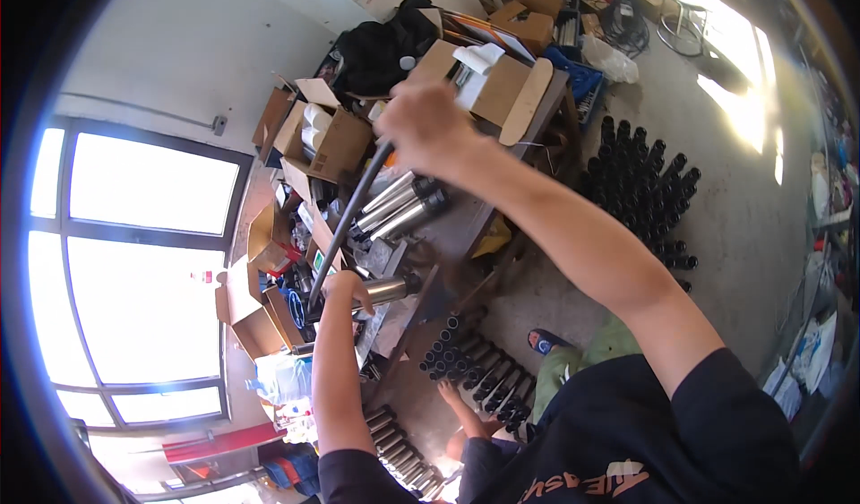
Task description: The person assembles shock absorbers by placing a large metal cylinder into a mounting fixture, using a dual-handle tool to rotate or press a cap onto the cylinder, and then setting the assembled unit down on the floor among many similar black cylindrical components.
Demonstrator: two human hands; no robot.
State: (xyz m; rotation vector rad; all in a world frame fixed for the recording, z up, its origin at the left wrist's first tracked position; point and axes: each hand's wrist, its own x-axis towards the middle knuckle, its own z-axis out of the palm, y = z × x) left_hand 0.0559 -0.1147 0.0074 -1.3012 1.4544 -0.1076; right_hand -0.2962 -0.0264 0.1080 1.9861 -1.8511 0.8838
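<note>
The steel flask (383, 291) lies on the cluttered bench (457, 226), the left hand (345, 287) wrapped around it. The right hand (428, 128) fists the top of a long dark lever (349, 213); pressing looks underway, needing steady downward force. Open brown cartons (331, 141) crowd behind.

- The rod (349, 213) in both hands is dark grey, nearly black.
- The flask (381, 291) at the left hand (345, 287) is shiny silver with a black end.
- Three flasks (399, 206) on the bench are silver with black caps.
- The boxes (327, 141) are plain brown cardboard.
- The bottles (645, 190) on the grey floor (743, 226) are all black.
- The crate (578, 76) looks blue, though it is partly hidden.
- The shirt (627, 441) is black with orange print.
- The trousers (582, 356) of the person below are light green.
</note>
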